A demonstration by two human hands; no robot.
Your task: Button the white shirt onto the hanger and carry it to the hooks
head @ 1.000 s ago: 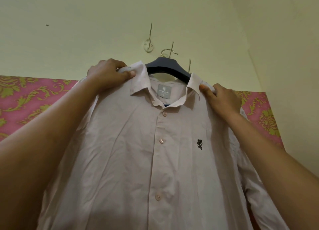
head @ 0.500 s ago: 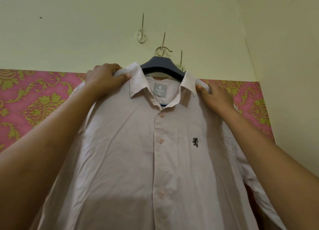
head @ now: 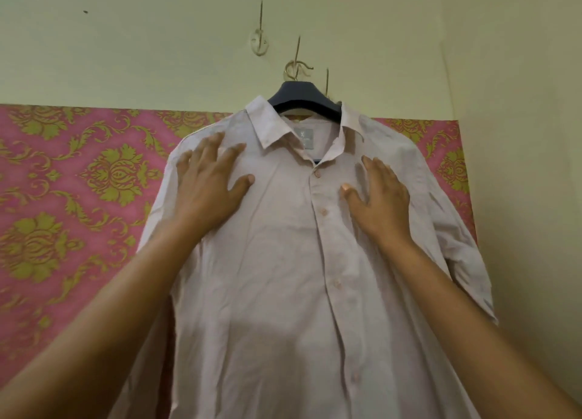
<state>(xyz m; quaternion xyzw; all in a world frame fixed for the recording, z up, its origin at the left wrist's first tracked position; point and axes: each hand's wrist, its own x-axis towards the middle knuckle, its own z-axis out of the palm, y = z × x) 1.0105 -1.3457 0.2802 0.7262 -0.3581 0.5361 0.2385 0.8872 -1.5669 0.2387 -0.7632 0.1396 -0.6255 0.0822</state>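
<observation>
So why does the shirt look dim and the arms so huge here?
Head view: dim, yellowish light, no glare; a soft shadow darkens the lower front of the white shirt. Head view: the wide lens stretches both forearms toward the bottom corners. Head view: fingers of the left hand look slightly smeared; the right hand and hanger are sharper.

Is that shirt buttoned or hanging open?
Buttoned. The white shirt hangs on the hanger with its front closed along the button row; only the collar gapes. Left hand and right hand lie flat on it.
</observation>
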